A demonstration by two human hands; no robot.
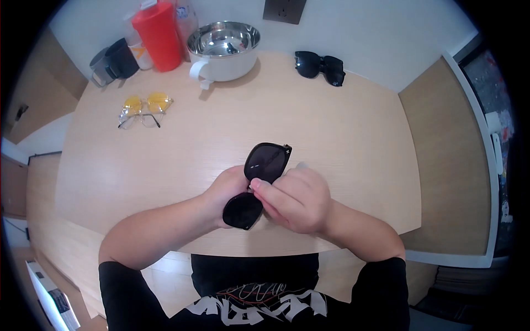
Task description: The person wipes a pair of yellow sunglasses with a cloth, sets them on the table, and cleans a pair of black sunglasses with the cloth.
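A pair of black sunglasses (243, 210) is held up over the front part of the table, tilted so that one dark lens is above the other. My left hand (225, 190) is behind the frame on its left side, closed round it, with its fingers mostly hidden by the lenses. From the right, my right hand (301, 199) pinches at the bridge between the two lenses, its fingers curled. Whether a small cloth or other item sits between those fingertips cannot be made out.
Yellow-tinted glasses (158, 102) lie at the left on the wooden table (182, 143). Along the back stand dark cups (121, 58), a red container (159, 38) and a white-handled steel bowl (229, 65). Other black sunglasses (320, 67) lie back right, below a wall socket (284, 10).
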